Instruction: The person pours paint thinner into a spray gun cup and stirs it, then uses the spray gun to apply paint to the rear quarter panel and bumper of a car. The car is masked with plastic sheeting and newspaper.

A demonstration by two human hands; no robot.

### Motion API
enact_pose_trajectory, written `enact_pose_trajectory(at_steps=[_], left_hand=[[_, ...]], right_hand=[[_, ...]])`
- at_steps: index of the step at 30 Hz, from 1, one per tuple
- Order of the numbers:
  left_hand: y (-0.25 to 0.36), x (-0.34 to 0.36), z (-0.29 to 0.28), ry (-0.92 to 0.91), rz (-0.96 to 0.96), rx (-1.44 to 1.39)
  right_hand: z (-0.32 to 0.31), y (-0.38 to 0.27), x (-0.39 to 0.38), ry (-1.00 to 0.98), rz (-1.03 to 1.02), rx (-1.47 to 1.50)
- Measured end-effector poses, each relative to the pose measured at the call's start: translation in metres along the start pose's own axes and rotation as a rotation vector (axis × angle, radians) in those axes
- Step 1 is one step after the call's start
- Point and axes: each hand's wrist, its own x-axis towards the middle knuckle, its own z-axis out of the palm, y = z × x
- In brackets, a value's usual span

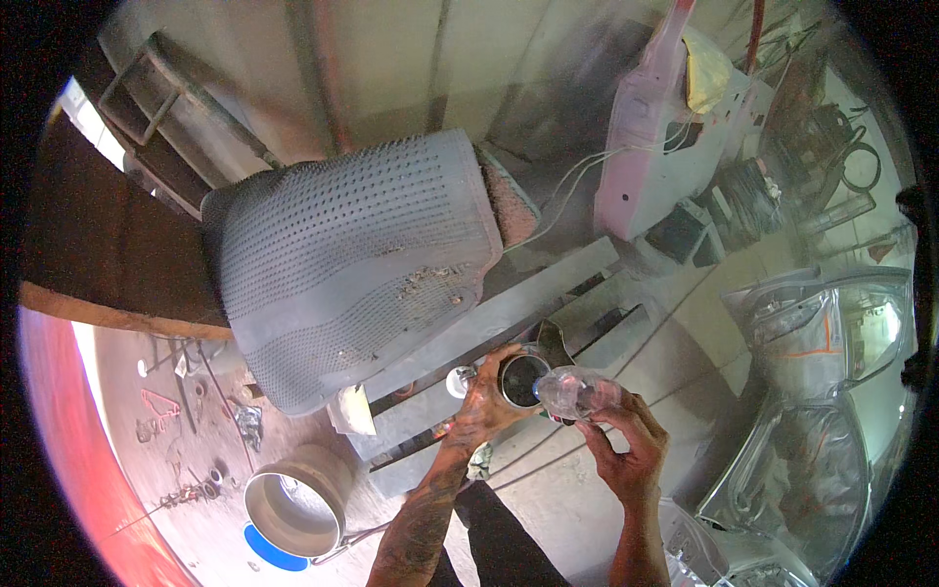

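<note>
My left hand [483, 407] is wrapped around a small round cup [503, 383] with a dark inside, held above a grey slatted pallet. In my right hand [631, 445] is a clear plastic bottle [579, 393], tipped nearly level. The bottle's neck points left and lies at the cup's rim; whether liquid is flowing cannot be made out. Just beyond the cup is a dark, angular piece [554, 344], partly hidden. A small white round item [459, 382] sits left of my left hand.
A studded grey rubber mat [362, 245] drapes over the pallet [548, 291]. At lower left stands a bucket [338, 477] beside a blue disc [274, 550]. A pale car door [641, 147] leans at the back. Plastic-wrapped panels [802, 460] lie right; loose hardware [201, 484] litters the left floor.
</note>
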Motion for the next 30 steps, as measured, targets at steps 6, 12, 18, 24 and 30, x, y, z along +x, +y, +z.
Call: enact_pose_trajectory(at_steps=[6, 12, 18, 24, 30], left_hand=[[-0.002, 0.000, 0.001, 0.028, 0.016, 0.009], [0.000, 0.002, 0.002, -0.032, -0.068, -0.033], [-0.005, 0.002, 0.002, 0.029, 0.064, -0.018], [-0.014, 0.000, 0.006, 0.070, 0.133, 0.001], [-0.014, -0.002, 0.007, 0.046, 0.097, 0.040]], right_hand=[[-0.010, -0.009, 0.007, 0.012, -0.034, -0.010], [-0.014, -0.010, 0.007, -0.012, -0.070, -0.033], [0.024, 0.014, 0.000, -0.159, -0.090, -0.061], [0.036, 0.033, -0.012, -0.156, -0.076, -0.028], [0.038, 0.036, -0.010, -0.138, -0.052, 0.009]])
